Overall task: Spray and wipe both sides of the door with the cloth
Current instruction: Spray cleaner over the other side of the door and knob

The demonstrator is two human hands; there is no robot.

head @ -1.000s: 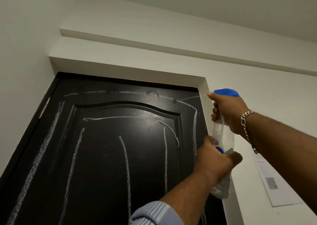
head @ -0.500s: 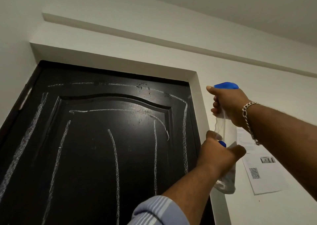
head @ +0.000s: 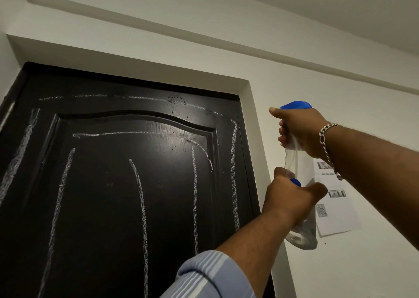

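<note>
Spray bottle (head: 301, 161) right of the door (head: 127, 184), paper sheet (head: 335, 207) behind it

A domestic interior, apparently a flat or house hallway: a black moulded wooden door (head: 127, 184) marked with white chalk lines fills the left of the frame, set in plain white plastered walls (head: 340, 93) beneath a stepped ceiling ledge, while a printed paper notice (head: 335, 216) hangs at right.

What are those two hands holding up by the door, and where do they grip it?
A clear spray bottle: the right hand grips its blue trigger head, the left hand its body.
</note>
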